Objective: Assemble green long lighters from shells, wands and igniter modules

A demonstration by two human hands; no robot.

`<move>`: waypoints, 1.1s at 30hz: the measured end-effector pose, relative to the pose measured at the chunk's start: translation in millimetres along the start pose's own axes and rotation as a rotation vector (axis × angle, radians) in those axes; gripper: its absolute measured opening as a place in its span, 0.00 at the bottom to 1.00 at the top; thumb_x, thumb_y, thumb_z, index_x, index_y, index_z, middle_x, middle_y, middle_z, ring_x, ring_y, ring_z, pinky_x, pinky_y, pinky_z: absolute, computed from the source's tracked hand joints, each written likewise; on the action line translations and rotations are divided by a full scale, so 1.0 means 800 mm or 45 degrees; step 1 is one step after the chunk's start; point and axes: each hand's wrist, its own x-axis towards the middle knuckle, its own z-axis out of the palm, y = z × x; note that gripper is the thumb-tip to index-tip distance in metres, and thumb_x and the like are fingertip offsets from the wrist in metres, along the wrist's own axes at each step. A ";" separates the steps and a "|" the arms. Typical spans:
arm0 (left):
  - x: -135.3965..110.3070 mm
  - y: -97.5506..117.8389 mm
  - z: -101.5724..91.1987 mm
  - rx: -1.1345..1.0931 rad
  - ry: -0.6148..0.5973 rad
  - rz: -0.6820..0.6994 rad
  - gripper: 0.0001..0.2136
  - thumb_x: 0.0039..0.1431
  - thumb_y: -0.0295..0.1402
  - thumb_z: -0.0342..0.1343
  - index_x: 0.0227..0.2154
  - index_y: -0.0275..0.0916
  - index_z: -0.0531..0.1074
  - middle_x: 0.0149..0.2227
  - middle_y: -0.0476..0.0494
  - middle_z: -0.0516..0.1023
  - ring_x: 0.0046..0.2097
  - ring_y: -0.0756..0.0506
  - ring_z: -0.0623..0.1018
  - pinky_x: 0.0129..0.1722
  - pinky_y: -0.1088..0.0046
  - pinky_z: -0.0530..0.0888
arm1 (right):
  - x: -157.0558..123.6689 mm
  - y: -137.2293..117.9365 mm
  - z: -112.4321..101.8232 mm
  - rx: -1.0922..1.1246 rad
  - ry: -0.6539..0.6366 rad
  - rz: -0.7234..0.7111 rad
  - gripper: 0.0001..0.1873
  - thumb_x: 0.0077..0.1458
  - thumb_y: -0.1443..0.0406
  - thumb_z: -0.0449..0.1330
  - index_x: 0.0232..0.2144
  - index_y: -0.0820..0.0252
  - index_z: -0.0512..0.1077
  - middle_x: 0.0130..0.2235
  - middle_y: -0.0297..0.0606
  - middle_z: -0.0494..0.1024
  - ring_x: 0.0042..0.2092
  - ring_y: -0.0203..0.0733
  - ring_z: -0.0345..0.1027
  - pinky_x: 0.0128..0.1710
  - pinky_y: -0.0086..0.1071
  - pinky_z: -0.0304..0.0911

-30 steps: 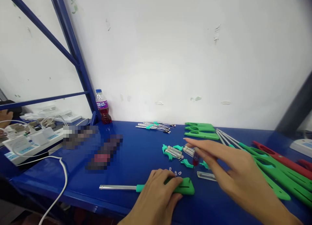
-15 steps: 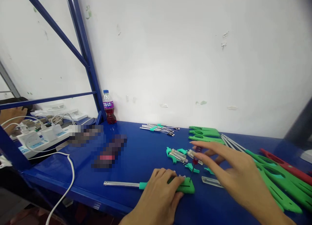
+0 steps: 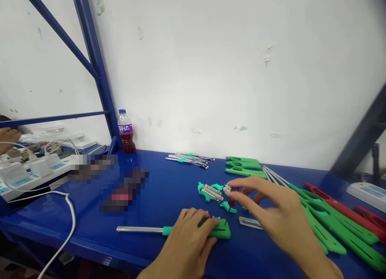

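Our left hand (image 3: 188,240) curls over the green-handled tool (image 3: 221,232) at the bench (image 3: 169,182) edge, holding it flat; our right hand (image 3: 271,214), fingers nearly closed, pinches a small red screwdriver (image 3: 230,201) just beyond; teal clips (image 3: 211,190) crowd beside it; farther back lie green handles (image 3: 244,165), metal rods (image 3: 187,159) and a bottle (image 3: 125,132).

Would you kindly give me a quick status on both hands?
Left hand pins green tool. Right hand pinches red screwdriver, tip at the tool. Teal parts lie just beyond.
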 end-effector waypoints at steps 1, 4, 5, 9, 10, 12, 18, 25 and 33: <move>0.000 0.000 0.000 -0.003 0.002 0.001 0.20 0.67 0.20 0.60 0.58 0.41 0.73 0.53 0.41 0.80 0.51 0.35 0.78 0.51 0.52 0.75 | 0.001 0.000 0.000 -0.009 0.005 0.010 0.04 0.65 0.61 0.66 0.41 0.50 0.83 0.36 0.34 0.86 0.32 0.43 0.80 0.30 0.32 0.75; 0.000 0.001 0.000 -0.017 0.012 0.000 0.20 0.67 0.19 0.60 0.58 0.42 0.74 0.52 0.41 0.80 0.51 0.35 0.78 0.51 0.52 0.75 | 0.004 0.002 -0.004 -0.060 0.038 0.038 0.05 0.65 0.60 0.66 0.39 0.53 0.81 0.38 0.38 0.86 0.32 0.44 0.80 0.29 0.34 0.75; 0.000 0.001 0.000 -0.021 0.013 0.000 0.20 0.67 0.19 0.60 0.58 0.42 0.74 0.52 0.41 0.80 0.50 0.35 0.78 0.51 0.52 0.75 | 0.004 0.001 -0.006 -0.066 0.043 0.042 0.06 0.66 0.59 0.66 0.39 0.53 0.81 0.40 0.38 0.86 0.32 0.44 0.80 0.29 0.34 0.75; -0.001 0.000 0.001 -0.031 0.027 0.010 0.21 0.66 0.19 0.60 0.58 0.43 0.73 0.52 0.41 0.79 0.50 0.35 0.77 0.51 0.53 0.75 | 0.002 -0.008 -0.009 0.056 -0.048 0.072 0.10 0.69 0.59 0.61 0.43 0.52 0.82 0.44 0.38 0.87 0.37 0.44 0.82 0.32 0.32 0.76; -0.002 -0.001 0.002 -0.032 0.029 0.010 0.21 0.67 0.19 0.60 0.58 0.43 0.73 0.52 0.42 0.79 0.50 0.36 0.77 0.51 0.53 0.75 | 0.001 -0.011 -0.009 0.107 -0.087 0.083 0.10 0.70 0.59 0.61 0.42 0.52 0.83 0.43 0.37 0.87 0.37 0.44 0.82 0.33 0.32 0.76; -0.002 -0.003 0.003 -0.034 0.029 0.008 0.21 0.67 0.19 0.59 0.59 0.44 0.72 0.53 0.42 0.79 0.51 0.36 0.77 0.52 0.53 0.74 | 0.000 -0.013 -0.007 0.186 -0.147 0.082 0.09 0.70 0.58 0.62 0.41 0.51 0.82 0.39 0.35 0.87 0.36 0.42 0.82 0.31 0.30 0.75; -0.003 -0.007 0.005 -0.043 0.020 0.026 0.21 0.68 0.19 0.59 0.60 0.44 0.71 0.53 0.43 0.78 0.52 0.36 0.76 0.53 0.52 0.74 | 0.002 0.005 -0.001 0.069 -0.078 0.044 0.08 0.68 0.57 0.64 0.36 0.52 0.77 0.35 0.31 0.81 0.33 0.39 0.75 0.30 0.31 0.70; 0.000 -0.007 0.007 -0.035 0.041 0.047 0.21 0.67 0.18 0.59 0.59 0.43 0.71 0.53 0.42 0.78 0.52 0.36 0.77 0.52 0.53 0.74 | 0.001 0.000 -0.007 0.102 -0.140 -0.055 0.10 0.73 0.60 0.59 0.44 0.44 0.82 0.45 0.30 0.83 0.45 0.39 0.78 0.42 0.30 0.72; -0.001 -0.007 0.006 -0.025 0.021 0.029 0.20 0.67 0.19 0.58 0.59 0.43 0.72 0.53 0.42 0.78 0.51 0.35 0.77 0.51 0.52 0.74 | 0.002 0.003 0.001 0.033 -0.101 -0.020 0.08 0.72 0.62 0.60 0.49 0.43 0.78 0.46 0.28 0.84 0.45 0.41 0.78 0.47 0.35 0.70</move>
